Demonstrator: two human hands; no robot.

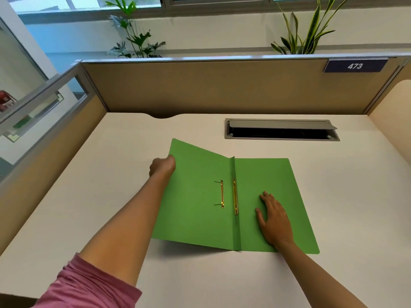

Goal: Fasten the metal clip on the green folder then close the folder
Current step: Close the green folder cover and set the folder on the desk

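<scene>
Sleeve: pink sleeve (89, 285) on the left arm, cut off by the bottom edge of the view.
Right hand: right hand (274, 220) lies flat and open, palm down, fingers spread a little, pressing on the right leaf of the green folder (273, 176); it grips nothing.
Left hand: left hand (162, 166) is closed on the outer edge of the folder's left leaf, which is raised off the desk and tilted; its fingers are hidden behind the leaf, so how they sit cannot be told.
Folder: open, near the middle of the desk (111, 152), right leaf flat on it, spine running near to far.
Metal clip: gold metal clip (235, 196) lies along the spine fold; a second gold bar (222, 194) sits on the left leaf just beside it, with thin prongs sticking out at each end. Whether the clip is locked down is too small to make out.
Cable hatch: grey cable hatch (281, 130) toward the far right of the desk, its lid propped open, dark inside.
Partition: tan partition (200, 85) along the far edge, bearing a blue plate (355, 66) reading 473.
Plants: two leafy plants (135, 38) behind the partition, their bases hidden.
</scene>
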